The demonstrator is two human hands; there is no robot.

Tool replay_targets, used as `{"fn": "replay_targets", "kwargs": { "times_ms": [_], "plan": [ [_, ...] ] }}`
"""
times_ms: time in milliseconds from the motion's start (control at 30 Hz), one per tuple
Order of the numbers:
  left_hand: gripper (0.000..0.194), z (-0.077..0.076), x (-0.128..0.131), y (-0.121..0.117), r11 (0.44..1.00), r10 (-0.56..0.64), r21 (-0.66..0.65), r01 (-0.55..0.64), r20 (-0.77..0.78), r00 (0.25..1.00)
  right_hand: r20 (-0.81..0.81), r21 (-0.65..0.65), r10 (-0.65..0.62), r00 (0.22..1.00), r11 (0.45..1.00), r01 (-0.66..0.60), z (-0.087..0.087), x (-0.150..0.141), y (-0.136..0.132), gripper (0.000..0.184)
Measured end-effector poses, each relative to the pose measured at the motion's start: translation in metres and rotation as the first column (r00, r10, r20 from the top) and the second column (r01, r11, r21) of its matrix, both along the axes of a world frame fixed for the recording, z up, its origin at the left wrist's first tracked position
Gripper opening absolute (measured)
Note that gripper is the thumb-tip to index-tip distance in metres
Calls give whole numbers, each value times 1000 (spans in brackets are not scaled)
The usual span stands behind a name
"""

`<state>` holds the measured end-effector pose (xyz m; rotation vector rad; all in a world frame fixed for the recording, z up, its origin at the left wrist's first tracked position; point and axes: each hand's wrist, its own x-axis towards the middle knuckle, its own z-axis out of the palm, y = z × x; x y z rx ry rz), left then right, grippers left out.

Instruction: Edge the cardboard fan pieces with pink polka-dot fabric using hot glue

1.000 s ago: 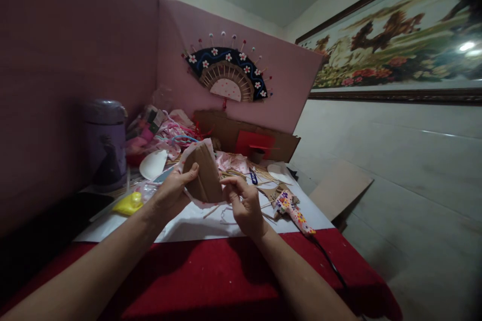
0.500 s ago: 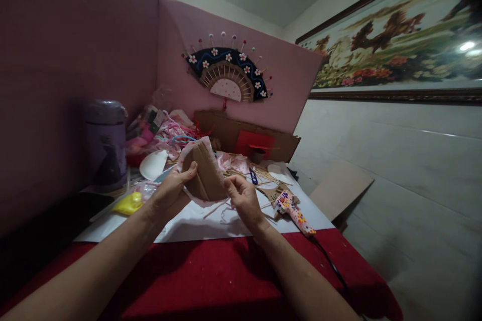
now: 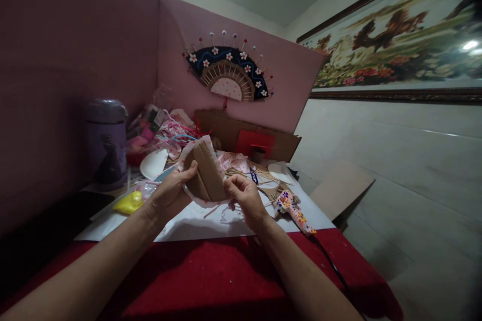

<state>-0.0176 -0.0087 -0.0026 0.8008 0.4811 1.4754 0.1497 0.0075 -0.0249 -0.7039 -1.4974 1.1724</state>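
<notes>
Above the white sheet on the table I hold a half-round piece of cardboard (image 3: 208,170), its brown side towards me and pink dotted fabric (image 3: 187,152) folded over its edge. My left hand (image 3: 173,188) grips it at the left, thumb on the cardboard and fingers behind. At the lower right corner, my right hand (image 3: 244,194) pinches the fabric-covered edge between thumb and fingers. To the right lies a hot glue gun (image 3: 293,210) wrapped in flowered cloth, its nozzle end by a scrap of cardboard.
A decorated fan (image 3: 229,72) hangs on the pink panel ahead. Left stand a purple flask (image 3: 106,142), a white half-round piece (image 3: 153,164) and a yellow bag (image 3: 128,203). Thin sticks, a blue cutter (image 3: 253,176) and fabric scraps lie behind my hands. A black cord runs off the right front.
Both hands keep hold of the cardboard in nearly the same place. My right fingers have shifted slightly along its lower right edge.
</notes>
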Motion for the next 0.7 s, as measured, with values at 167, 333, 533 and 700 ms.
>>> {"fn": "replay_targets", "kwargs": {
  "times_ms": [167, 333, 533, 700],
  "plan": [
    [34, -2, 0, 1, 997, -13, 71, 12, 12, 1000, 19, 67, -84, 996, 994, 82, 0, -1, 0, 32],
    [41, 1, 2, -1, 998, 13, 66, -13, 6, 1000, 111, 255, -226, 968, 948, 192, -3, -1, 2, 29],
    [43, 1, 1, -1, 997, 7, 75, -6, -5, 1000, 186, 367, -310, 932, 902, 227, -5, 0, -1, 26],
    [42, 1, 1, -2, 996, -34, 76, 38, -47, 998, 136, 233, -163, 977, 964, 128, -5, -1, -1, 28]
  ]
}}
